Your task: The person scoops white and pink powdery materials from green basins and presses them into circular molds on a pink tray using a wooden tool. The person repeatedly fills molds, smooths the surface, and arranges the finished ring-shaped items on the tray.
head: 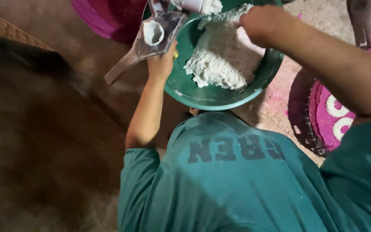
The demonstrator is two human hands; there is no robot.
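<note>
A green round bowl [220, 103] sits in front of my chest and holds a lump of white crumbly paste [222, 56]. My left hand [162, 64] is at the bowl's left rim and grips a grey spoon-like mould [138, 49] with a long handle. The mould's round hollow is packed with white paste [153, 32]. My right hand [260, 23] reaches in from the right, its fingers curled into the far top edge of the paste. My teal shirt fills the lower part of the view.
A magenta round object [104, 17] lies beyond the bowl at the top left. Another magenta piece with white rings [336, 116] stands at the right. A woven basket edge [5, 28] shows at the far left. Pink powder dusts the concrete floor [275, 103].
</note>
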